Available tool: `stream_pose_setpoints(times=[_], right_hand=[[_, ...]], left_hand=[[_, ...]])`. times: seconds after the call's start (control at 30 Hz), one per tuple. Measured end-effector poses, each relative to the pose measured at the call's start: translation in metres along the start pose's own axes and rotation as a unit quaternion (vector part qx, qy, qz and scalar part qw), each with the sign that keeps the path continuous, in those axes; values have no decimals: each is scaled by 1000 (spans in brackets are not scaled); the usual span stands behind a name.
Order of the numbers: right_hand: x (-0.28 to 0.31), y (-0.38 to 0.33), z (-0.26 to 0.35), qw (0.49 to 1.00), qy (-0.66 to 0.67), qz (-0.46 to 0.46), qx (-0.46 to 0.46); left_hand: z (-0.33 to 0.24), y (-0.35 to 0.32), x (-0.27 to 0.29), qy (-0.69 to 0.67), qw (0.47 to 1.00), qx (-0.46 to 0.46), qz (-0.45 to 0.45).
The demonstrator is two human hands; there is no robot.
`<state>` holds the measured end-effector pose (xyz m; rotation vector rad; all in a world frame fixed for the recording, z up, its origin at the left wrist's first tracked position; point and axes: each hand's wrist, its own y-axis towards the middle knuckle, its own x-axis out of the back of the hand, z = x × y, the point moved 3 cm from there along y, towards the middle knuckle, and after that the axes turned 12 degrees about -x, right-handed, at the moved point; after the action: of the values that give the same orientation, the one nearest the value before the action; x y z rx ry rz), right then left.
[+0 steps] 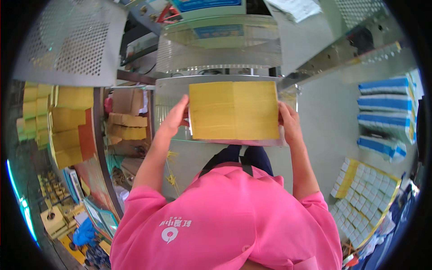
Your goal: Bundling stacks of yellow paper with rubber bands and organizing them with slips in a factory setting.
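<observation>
Gripping a yellow paper stack (pixel 233 110) by its side edges, left hand (pixel 174 119) and right hand (pixel 289 122) are holding it above the metal table (pixel 168 92), not yet set down

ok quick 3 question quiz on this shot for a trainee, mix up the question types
1. True or false: both hands grip the yellow paper stack, the left hand on its left edge and the right hand on its right edge.
2. Multiple choice: the blue-and-white bundles are piled A) to the person's right, B) to the person's left, C) on the stack.
3. Fill in: the person's top is ____ in colour.

Key: 1 true; 2 A; 3 pink.
</observation>
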<state>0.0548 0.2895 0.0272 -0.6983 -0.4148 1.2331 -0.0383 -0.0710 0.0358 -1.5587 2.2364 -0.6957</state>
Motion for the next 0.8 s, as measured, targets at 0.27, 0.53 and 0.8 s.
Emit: stream_pose_setpoints(times=[0.27, 0.53, 0.8], right_hand=[[-24, 12, -21, 991, 66, -27, 116], [-40, 0, -7, 975, 203, 29, 91], [-46, 0, -12, 976, 199, 38, 84]], left_hand=[[27, 7, -20, -96, 971, -212, -63], [17, 8, -55, -290, 908, -297, -57], [32, -5, -61, -347, 922, -154, -74]])
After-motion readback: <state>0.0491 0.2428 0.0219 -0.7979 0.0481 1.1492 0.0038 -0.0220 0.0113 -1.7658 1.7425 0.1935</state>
